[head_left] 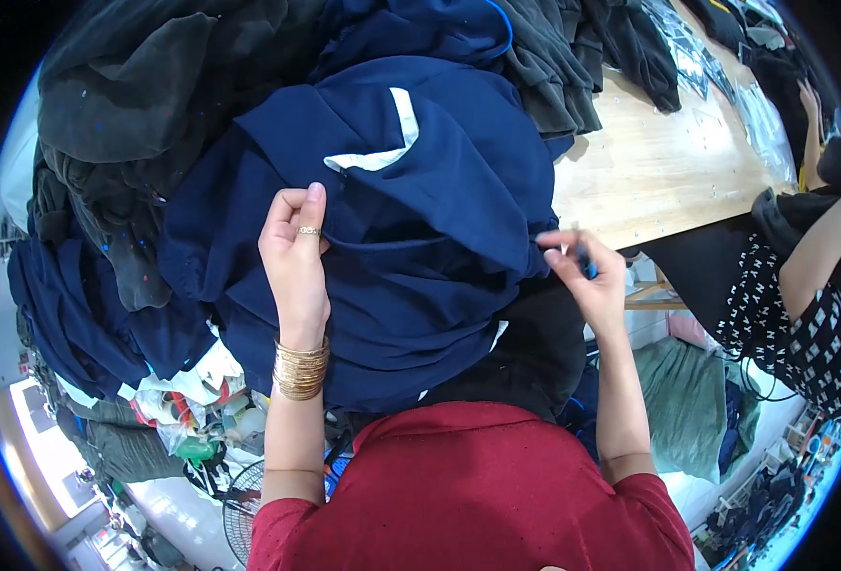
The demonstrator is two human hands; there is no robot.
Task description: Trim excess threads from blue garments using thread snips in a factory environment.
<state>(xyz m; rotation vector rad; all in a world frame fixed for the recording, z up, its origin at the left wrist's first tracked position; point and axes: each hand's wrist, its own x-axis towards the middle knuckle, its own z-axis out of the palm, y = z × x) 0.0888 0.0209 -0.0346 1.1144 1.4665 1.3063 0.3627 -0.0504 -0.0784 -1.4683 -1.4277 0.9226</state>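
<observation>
A dark navy garment [392,295] lies heaped in front of me, with a white strip [403,133] on its upper part. My left hand [294,233], a ring and gold bangles on it, is closed in a pinch at a fold of the navy cloth. At the garment's right edge is my right hand [592,271], its fingers curled. Tucked in that palm is a small blue-and-dark tool [586,262], mostly hidden, so its kind is unclear. The thumb and forefinger tips are beside the cloth; whether they touch it I cannot tell.
Dark grey garments [126,95] pile up at the far left, and more [544,67] lie at the back. A pale wooden tabletop [658,171] extends to the right, with clear plastic bags [763,128] on it. Another person [792,285] is at the right edge.
</observation>
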